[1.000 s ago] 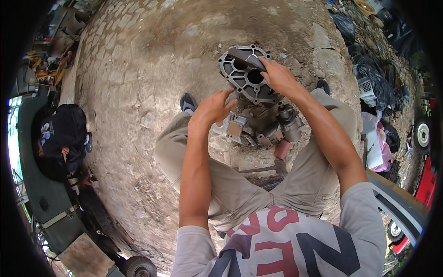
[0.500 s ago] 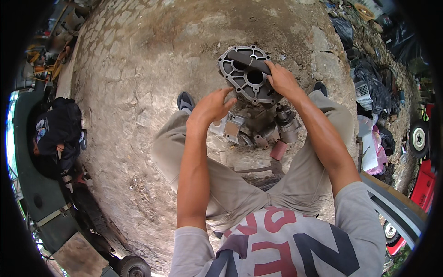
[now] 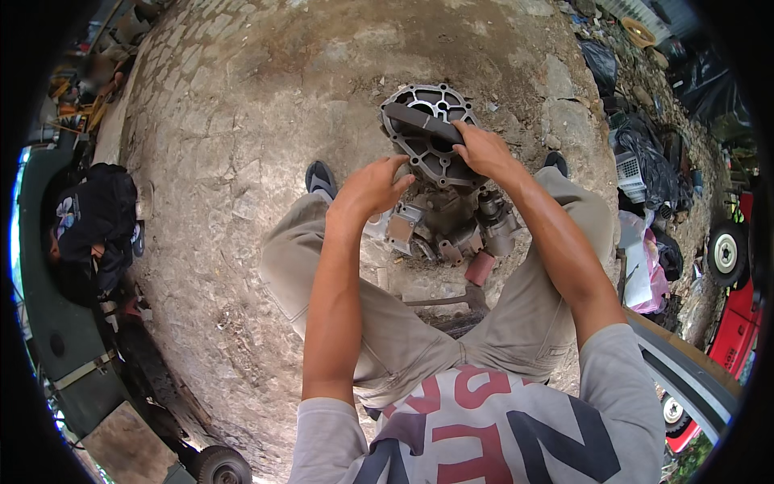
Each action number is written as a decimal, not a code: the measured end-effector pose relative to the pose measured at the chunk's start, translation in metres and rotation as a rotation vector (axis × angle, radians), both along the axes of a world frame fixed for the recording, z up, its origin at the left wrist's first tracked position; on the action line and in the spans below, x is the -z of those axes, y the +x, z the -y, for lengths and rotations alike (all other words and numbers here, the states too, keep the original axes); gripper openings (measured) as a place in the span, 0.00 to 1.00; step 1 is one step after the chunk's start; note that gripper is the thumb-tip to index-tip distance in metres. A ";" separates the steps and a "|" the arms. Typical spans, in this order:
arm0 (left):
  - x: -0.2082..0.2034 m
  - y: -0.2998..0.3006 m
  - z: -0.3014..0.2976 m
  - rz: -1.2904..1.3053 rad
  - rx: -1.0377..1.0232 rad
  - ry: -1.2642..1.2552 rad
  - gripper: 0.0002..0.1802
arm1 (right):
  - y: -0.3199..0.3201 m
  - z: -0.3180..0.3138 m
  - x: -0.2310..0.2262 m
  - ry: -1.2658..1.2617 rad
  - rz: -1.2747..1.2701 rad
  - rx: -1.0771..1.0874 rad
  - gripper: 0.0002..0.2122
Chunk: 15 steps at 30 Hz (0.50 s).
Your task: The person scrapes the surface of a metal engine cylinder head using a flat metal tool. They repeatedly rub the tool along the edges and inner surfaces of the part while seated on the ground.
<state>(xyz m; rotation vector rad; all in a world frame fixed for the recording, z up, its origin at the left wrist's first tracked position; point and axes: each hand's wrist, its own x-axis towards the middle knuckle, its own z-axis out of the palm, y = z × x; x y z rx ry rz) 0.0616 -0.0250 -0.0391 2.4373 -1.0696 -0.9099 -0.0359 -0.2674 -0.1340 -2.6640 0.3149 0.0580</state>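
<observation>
A metal gearbox housing (image 3: pixel 446 170), with a ribbed web and bolt holes round its rim, rests on the ground between my feet. Across its face lies a dark grey bar-shaped stone (image 3: pixel 421 121), slanting down from left to right. My right hand (image 3: pixel 482 151) grips the bar's right end, thumb on the near side. At the housing's left edge, my left hand (image 3: pixel 372 187) holds the rim between fingers and thumb. Closer to me, under the housing, sit more cast metal parts (image 3: pixel 405 223); the housing partly hides them.
A hammer (image 3: pixel 476 299) with a wooden handle lies between my legs, near a small reddish block (image 3: pixel 480 269). To the left stands a dark green vehicle body (image 3: pixel 64 339) with dark clothing (image 3: pixel 97 226) on it. Black bags (image 3: pixel 649 149) and a white crate (image 3: pixel 630 175) line the right side.
My right hand has slid the bar left and nearer to me over the housing's face. My left hand stays at the rim. The whole view has shifted slightly.
</observation>
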 end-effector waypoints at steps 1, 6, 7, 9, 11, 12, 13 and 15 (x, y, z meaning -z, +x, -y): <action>-0.001 -0.001 0.001 -0.001 0.002 -0.001 0.29 | 0.000 0.001 0.002 -0.023 0.032 0.030 0.22; 0.000 -0.001 0.004 0.015 0.024 -0.008 0.29 | 0.000 0.001 0.011 -0.090 0.012 0.085 0.23; 0.000 -0.002 0.004 0.017 0.019 -0.011 0.28 | 0.000 -0.001 0.008 -0.098 0.003 0.051 0.23; 0.000 -0.002 0.003 0.021 0.009 -0.017 0.28 | 0.000 -0.005 0.004 -0.114 -0.015 -0.017 0.22; -0.002 -0.003 0.004 0.016 0.009 -0.019 0.28 | 0.000 -0.003 -0.001 -0.116 0.008 0.036 0.21; -0.003 -0.004 0.005 0.013 0.008 -0.019 0.28 | 0.001 -0.004 -0.003 -0.117 0.020 0.062 0.21; -0.003 -0.005 0.004 0.006 0.012 -0.018 0.28 | -0.002 -0.006 -0.002 -0.101 -0.008 0.073 0.21; -0.001 -0.009 0.002 -0.009 0.019 -0.013 0.28 | -0.008 -0.011 0.000 -0.070 -0.063 0.095 0.20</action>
